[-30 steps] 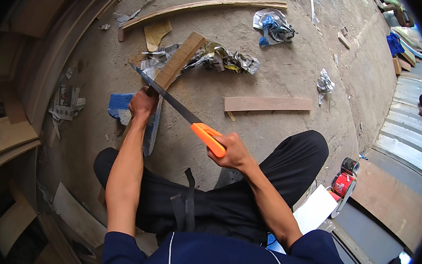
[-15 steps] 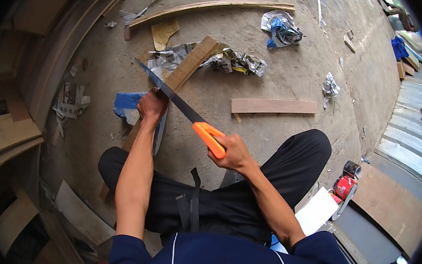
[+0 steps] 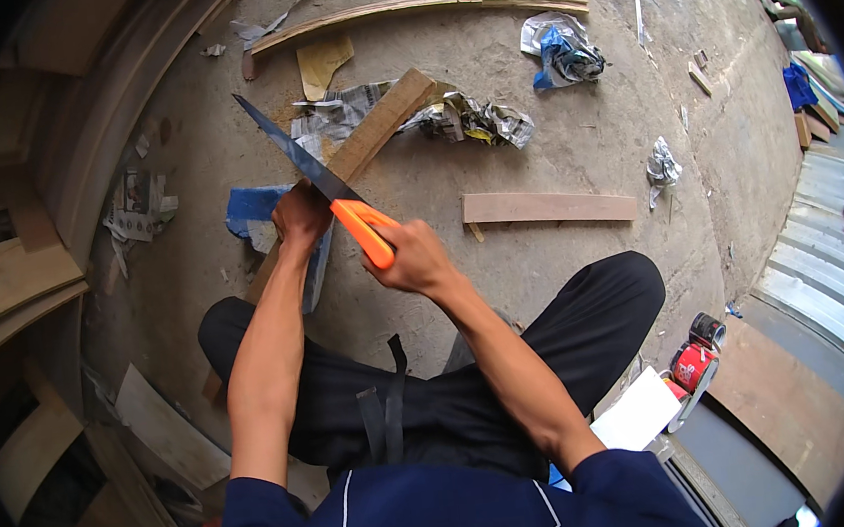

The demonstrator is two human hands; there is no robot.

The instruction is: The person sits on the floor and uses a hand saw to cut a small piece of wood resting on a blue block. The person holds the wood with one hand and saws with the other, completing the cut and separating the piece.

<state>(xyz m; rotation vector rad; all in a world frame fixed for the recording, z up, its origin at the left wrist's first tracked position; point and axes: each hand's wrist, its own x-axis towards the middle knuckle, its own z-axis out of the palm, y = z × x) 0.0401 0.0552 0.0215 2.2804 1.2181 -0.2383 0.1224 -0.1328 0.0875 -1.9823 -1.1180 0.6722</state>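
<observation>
Here, forward-left of the right hand closed round the saw, the wooden beam, slanting away from the floor's left edge, is clasped by the nearer left hand and crossed by the blade.

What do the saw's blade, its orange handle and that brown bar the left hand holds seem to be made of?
The blade looks like metal, probably steel: thin, dark and smooth, with a dull sheen. The handle is likely moulded plastic, judging by its even, bright orange surface. The bar appears to be unfinished wood, with streaks like grain; whether solid or layered, I can't tell.
</observation>
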